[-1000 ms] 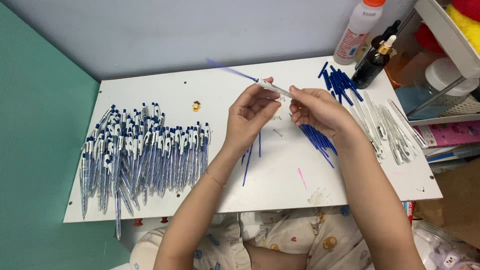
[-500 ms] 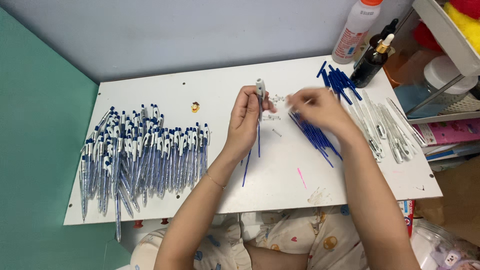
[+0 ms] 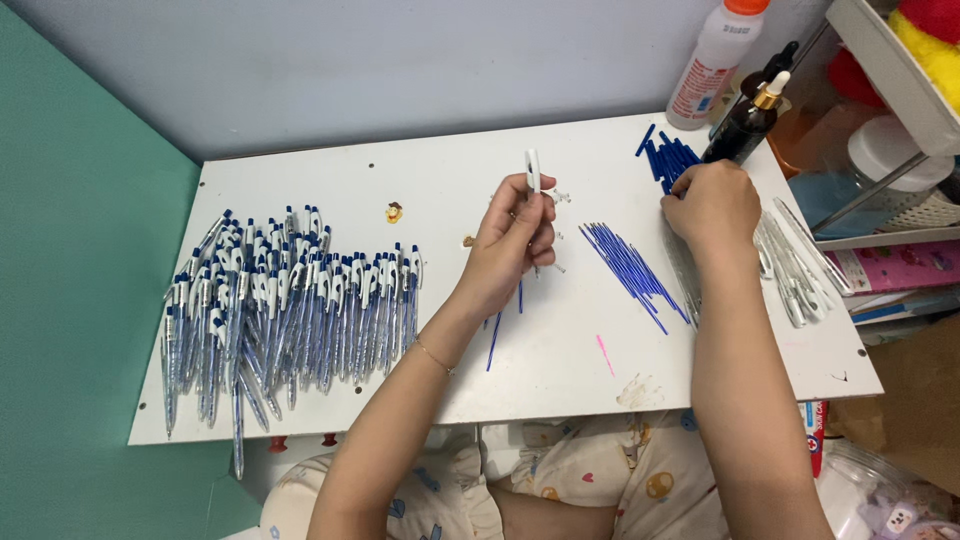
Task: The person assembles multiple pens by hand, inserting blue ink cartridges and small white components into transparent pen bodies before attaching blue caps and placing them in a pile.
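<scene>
Judging by the big pile of finished pens at the board's left edge, much is done; a pen barrel is gripped upright in the left hand, the right hand is curled over blue caps at the far right corner, and refills remain.

The counter is a smooth, matt white board, stained near its front edge. The pens along its left edge look like glossy plastic, clear, white and blue. At the far right corner stand a white plastic bottle and a dark glossy dropper bottle.
</scene>
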